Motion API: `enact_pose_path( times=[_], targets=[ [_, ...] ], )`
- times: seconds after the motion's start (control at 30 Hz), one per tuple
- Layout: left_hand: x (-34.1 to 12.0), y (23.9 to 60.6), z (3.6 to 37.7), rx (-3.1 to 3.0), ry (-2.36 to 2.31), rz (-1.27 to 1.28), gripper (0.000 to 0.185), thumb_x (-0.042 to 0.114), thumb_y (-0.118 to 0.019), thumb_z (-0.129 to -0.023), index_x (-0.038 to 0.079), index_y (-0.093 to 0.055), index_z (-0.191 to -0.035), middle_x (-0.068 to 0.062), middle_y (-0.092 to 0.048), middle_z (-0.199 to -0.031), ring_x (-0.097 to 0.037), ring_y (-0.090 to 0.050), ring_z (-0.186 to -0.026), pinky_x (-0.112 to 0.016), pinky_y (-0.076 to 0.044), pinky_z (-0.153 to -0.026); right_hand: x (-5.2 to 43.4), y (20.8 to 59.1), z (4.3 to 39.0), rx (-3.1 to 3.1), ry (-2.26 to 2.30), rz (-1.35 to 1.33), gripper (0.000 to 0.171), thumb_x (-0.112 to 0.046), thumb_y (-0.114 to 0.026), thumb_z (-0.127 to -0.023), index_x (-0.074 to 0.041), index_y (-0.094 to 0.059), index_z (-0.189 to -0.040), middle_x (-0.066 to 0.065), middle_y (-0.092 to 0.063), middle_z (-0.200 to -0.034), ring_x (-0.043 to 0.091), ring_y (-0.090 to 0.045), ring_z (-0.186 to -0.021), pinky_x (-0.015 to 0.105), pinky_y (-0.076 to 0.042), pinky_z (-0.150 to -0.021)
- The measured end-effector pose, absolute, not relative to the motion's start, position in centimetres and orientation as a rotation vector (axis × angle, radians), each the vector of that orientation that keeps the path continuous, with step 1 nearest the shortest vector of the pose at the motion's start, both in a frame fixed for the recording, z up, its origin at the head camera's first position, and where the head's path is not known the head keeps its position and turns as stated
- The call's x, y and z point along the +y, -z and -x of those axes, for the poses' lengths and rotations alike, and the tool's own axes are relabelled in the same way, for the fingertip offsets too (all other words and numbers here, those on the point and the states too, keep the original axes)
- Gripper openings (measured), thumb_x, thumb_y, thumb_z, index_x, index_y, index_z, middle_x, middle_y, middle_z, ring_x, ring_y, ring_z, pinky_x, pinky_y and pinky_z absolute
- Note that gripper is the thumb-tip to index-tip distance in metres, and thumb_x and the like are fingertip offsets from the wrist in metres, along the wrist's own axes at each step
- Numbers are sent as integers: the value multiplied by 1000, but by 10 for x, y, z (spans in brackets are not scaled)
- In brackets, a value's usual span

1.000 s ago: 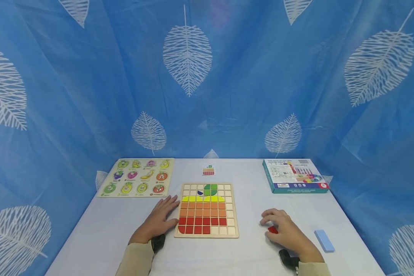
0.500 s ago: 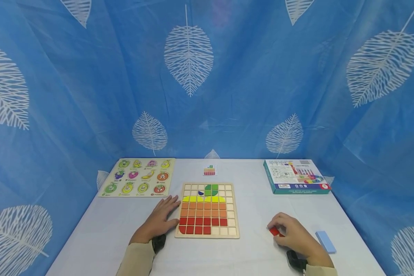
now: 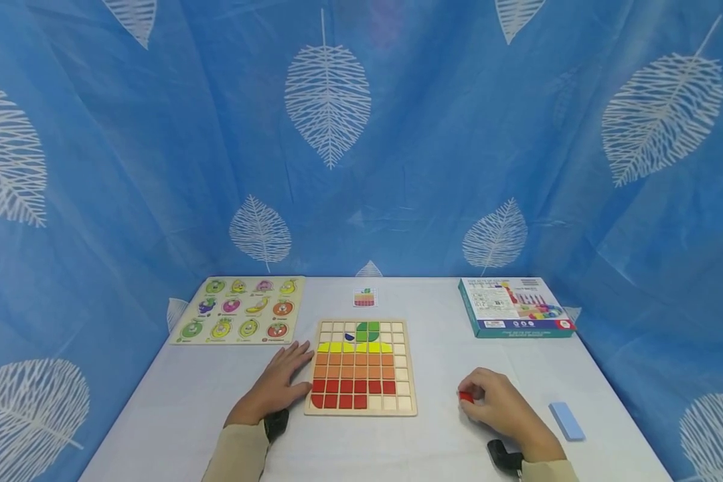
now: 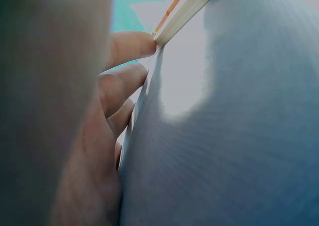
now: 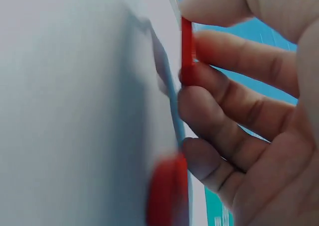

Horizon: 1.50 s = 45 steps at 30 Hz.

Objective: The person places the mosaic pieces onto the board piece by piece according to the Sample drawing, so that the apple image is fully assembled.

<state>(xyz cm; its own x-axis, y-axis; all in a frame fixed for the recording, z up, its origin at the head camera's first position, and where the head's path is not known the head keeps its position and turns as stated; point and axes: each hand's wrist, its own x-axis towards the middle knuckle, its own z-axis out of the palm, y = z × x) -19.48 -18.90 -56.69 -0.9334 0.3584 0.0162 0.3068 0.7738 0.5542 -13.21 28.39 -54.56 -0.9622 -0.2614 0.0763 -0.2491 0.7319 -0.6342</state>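
The right hand (image 3: 499, 405) rests on the desk (image 3: 175, 408) to the right of the wooden grid board (image 3: 361, 367), well apart from it, and pinches a small red tile (image 3: 466, 396) between thumb and curled fingers (image 5: 234, 56). The right wrist view shows the tile standing on edge, just off the desk, with a second red piece (image 5: 167, 196) blurred below it; how that piece lies I cannot tell.

The left hand (image 3: 275, 387) lies flat on the desk, fingers (image 4: 127, 47) straight and slightly spread, fingertips touching the board's left edge. The board holds rows of yellow, orange and red tiles with green ones on top; some cells along its bottom row and right column are bare.

A fruit puzzle (image 3: 241, 310) sits at the far left, a small pattern card (image 3: 364, 297) behind the board, a teal box (image 3: 514, 307) at the far right, and a light blue block (image 3: 566, 420) just beyond the right hand.
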Motion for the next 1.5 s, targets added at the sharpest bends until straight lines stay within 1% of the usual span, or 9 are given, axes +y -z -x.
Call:
enact_pose_path(
  times=[0.23,0.33,0.53,0.73,0.9,1.03,1.17,1.33,1.5],
  targets=[
    [-191,564,194,2874,-878,-533,69,28,-74,-92,11,-54,-155,-5,-38,-167,-28,-20,-158,-52,-11,-127,253,545,146,2976,1103,663,19,-7,-87,-82,-16,-76,-94,-15,-63,-87,5,-57,-76,27,-54,-69],
    [-191,564,195,2867,-874,-542,69,28,-74,-92,11,-54,-155,-6,-38,-167,-28,-19,-158,-52,-11,-127,236,543,152,2990,1075,715,18,-8,-88,-81,-16,-77,-93,-17,-62,-86,4,-56,-76,27,-55,-69],
    [-190,567,195,2868,-874,-542,68,28,-74,-91,11,-55,-155,-6,-38,-167,-28,-21,-158,-52,-11,-127,197,538,163,2919,1068,872,15,-12,-88,-83,-15,-78,-93,-15,-64,-87,3,-57,-77,26,-56,-72],
    [-190,569,196,2869,-867,-528,68,28,-74,-92,12,-54,-155,-5,-38,-167,-27,-20,-158,-51,-10,-127,156,537,168,2787,1039,1118,12,-13,-86,-84,-15,-79,-93,-13,-64,-87,3,-53,-73,21,-51,-65],
    [-189,570,197,2872,-860,-526,68,29,-74,-92,13,-54,-155,-4,-38,-167,-27,-19,-158,-51,-10,-127,135,540,168,2758,957,1152,8,-10,-84,-86,-15,-79,-91,-15,-62,-88,2,-52,-74,17,-49,-65],
    [-188,569,197,2873,-871,-521,69,29,-75,-91,13,-55,-155,-5,-39,-166,-27,-19,-158,-52,-10,-127,128,541,167,2798,869,1137,9,-8,-82,-87,-17,-80,-88,-17,-62,-87,1,-51,-75,17,-50,-67],
    [-189,569,196,2881,-859,-517,69,28,-75,-91,13,-55,-155,-5,-39,-167,-28,-20,-158,-53,-11,-127,127,541,167,2803,868,1118,11,-6,-81,-87,-17,-80,-90,-17,-63,-89,1,-53,-77,18,-52,-70],
    [-188,565,194,2868,-878,-518,68,27,-75,-91,12,-55,-154,-6,-39,-166,-28,-20,-158,-54,-11,-127,132,540,164,2795,950,1120,10,-6,-79,-91,-15,-80,-95,-14,-67,-94,1,-58,-83,21,-55,-75],
    [-188,565,194,2868,-882,-523,68,28,-74,-91,12,-55,-154,-5,-39,-166,-28,-20,-158,-54,-12,-127,152,538,161,2801,1083,1103,11,-4,-75,-94,-12,-80,-100,-10,-69,-96,3,-60,-83,25,-57,-77]
  ],
)
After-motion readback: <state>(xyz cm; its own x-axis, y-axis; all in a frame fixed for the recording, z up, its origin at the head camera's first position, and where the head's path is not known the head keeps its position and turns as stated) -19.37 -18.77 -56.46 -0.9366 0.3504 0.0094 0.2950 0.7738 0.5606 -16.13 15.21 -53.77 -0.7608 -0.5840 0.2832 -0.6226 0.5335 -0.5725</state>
